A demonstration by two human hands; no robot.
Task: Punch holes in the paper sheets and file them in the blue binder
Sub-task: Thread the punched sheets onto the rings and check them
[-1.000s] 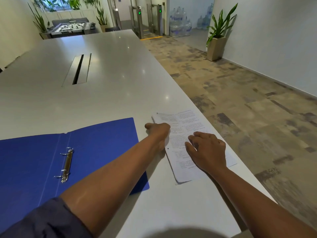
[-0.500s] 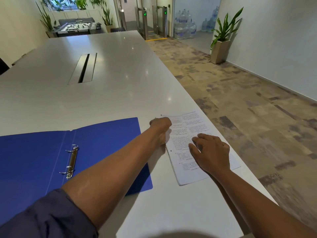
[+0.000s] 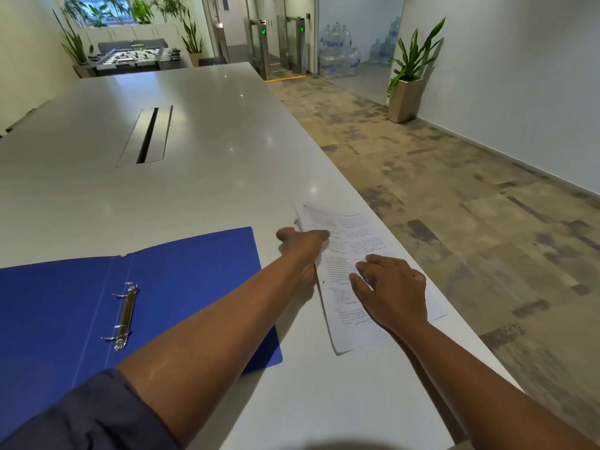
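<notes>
A long pale counter (image 3: 201,131) ran toward a foosball table (image 3: 136,56), with a cable slot (image 3: 147,134) set in its middle; patchy carpet and a potted plant (image 3: 410,69) lay off to the right. The blue binder (image 3: 181,280) lay open and flat, rings (image 3: 125,315) apart. Just beside it, the printed paper sheets (image 3: 344,241) sat near the counter's edge (far corner blurred). The left hand (image 3: 303,240) curled at their left edge, whether pinching them I couldn't tell; the right hand (image 3: 391,292) rested on top, fingers (image 3: 373,263) bent, slightly spread.
</notes>
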